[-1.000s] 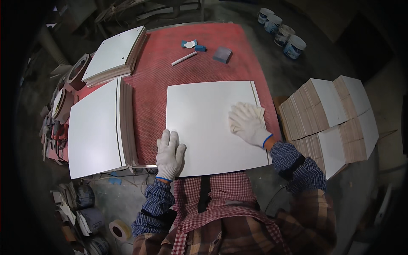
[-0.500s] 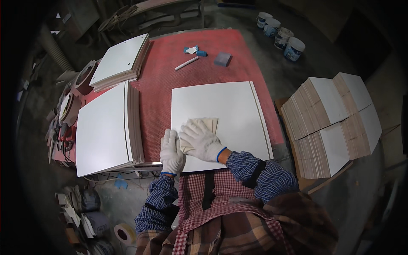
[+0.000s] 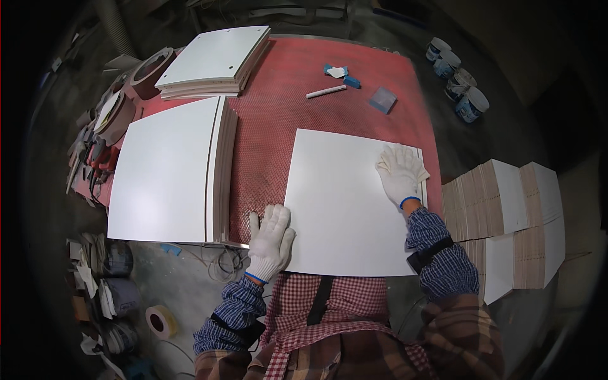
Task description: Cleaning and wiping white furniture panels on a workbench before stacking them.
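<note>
A large white panel point(image 3: 348, 209) lies on a red textured tabletop point(image 3: 266, 145). My right hand point(image 3: 401, 172), in a white knitted glove, presses a folded cream cloth point(image 3: 423, 173) onto the panel near its far right corner. The fingers lie over the cloth, and most of it is hidden beneath them. At the panel's near left edge rests my left hand point(image 3: 271, 239), gloved the same way. Its fingers are stretched out, with nothing in them. A dark groove point(image 3: 418, 152) shows along the panel's right edge, partly covered by the cloth and hand.
Stacked white panels point(image 3: 168, 171) stand at left, with drilled panels point(image 3: 215, 60) behind. Beyond my panel lie a white marker point(image 3: 326, 92), a grey block point(image 3: 383, 100) and a small blue object point(image 3: 352, 82). More stacked boards point(image 3: 506, 209) stand at right, with several buckets point(image 3: 472, 105) farther back.
My right hand has slid the cloth across the panel from near left to the far right corner. My left hand stays by the left edge. The whole view has shifted.
</note>
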`<state>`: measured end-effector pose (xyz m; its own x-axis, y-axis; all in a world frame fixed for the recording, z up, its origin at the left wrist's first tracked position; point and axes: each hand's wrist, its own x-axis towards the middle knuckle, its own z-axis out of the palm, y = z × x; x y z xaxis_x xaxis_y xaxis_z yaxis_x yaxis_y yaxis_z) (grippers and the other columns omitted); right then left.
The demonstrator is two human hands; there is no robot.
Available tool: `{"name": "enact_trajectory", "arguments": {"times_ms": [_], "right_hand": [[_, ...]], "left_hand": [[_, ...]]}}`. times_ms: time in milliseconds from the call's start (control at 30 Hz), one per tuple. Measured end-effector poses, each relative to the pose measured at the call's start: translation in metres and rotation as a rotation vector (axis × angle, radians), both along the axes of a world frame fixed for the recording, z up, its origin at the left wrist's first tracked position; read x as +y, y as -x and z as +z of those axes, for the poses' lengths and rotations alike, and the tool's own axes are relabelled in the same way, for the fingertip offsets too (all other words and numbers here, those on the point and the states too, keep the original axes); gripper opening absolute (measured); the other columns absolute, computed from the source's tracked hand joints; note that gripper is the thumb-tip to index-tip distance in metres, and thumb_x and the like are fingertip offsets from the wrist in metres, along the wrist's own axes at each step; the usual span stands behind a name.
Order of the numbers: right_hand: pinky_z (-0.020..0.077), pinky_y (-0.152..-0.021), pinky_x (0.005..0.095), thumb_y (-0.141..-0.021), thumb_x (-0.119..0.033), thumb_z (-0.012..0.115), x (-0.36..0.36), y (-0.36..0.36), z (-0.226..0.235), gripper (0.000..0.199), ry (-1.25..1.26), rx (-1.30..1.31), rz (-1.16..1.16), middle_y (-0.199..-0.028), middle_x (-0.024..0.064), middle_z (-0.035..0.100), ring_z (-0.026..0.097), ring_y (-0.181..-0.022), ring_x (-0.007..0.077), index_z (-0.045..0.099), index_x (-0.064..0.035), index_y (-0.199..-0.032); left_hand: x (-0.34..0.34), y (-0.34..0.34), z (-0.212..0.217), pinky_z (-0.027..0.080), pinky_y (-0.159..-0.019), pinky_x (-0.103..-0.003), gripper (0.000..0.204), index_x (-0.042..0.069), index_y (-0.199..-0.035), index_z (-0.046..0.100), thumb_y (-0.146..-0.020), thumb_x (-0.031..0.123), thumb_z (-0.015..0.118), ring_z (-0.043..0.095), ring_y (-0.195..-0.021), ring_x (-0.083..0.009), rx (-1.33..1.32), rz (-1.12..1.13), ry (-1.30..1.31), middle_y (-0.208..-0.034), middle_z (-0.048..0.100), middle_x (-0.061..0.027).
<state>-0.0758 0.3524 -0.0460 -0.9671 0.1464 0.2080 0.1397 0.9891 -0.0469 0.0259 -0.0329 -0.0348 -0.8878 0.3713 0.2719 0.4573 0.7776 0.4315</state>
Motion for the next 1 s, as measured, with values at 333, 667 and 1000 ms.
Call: {"name": "enact_trajectory", "arguments": {"times_ms": [333, 667, 1000], "right_hand": [[0.0169, -0.122, 0.0513, -0.097, -0.042, 0.058, -0.172, 0.099, 0.008, 0.058, 0.002, 0.179, 0.562, -0.153, 0.0120, 0.046, 0.035, -0.145, 0.0336, 0.048, -0.0143, -0.147], [0.0214, -0.125, 0.0559, -0.086, -0.041, 0.069, -0.241, -0.092, 0.033, 0.061, 0.261, 0.114, 0.992, -0.146, 0.0118, 0.053, 0.038, -0.146, 0.0352, 0.058, -0.0085, -0.137], [0.0202, -0.125, 0.0530, -0.091, -0.034, 0.065, -0.070, -0.190, 0.021, 0.059, 0.068, 0.079, 0.479, -0.151, 0.0124, 0.051, 0.037, -0.148, 0.0336, 0.055, -0.0054, -0.141]], "left_hand": [[0.008, -0.001, 0.024, 0.031, -0.104, -0.056, 0.048, -0.002, -0.134, 0.050, -0.090, 0.014, 0.062, 0.049, -0.120, -0.0380, 0.036, -0.036, -0.078, -0.131, 0.053, -0.0197], [-0.019, 0.008, -0.012, 0.015, -0.129, -0.041, 0.074, -0.003, -0.162, 0.018, -0.112, 0.052, 0.022, 0.019, -0.157, -0.0296, -0.203, 0.202, -1.223, -0.169, 0.021, -0.0191], [-0.039, 0.011, 0.002, 0.012, -0.129, -0.042, 0.100, -0.003, -0.163, 0.008, -0.101, 0.076, 0.017, 0.013, -0.158, -0.0336, -0.434, 0.110, -1.303, -0.169, 0.013, -0.0247]]}}
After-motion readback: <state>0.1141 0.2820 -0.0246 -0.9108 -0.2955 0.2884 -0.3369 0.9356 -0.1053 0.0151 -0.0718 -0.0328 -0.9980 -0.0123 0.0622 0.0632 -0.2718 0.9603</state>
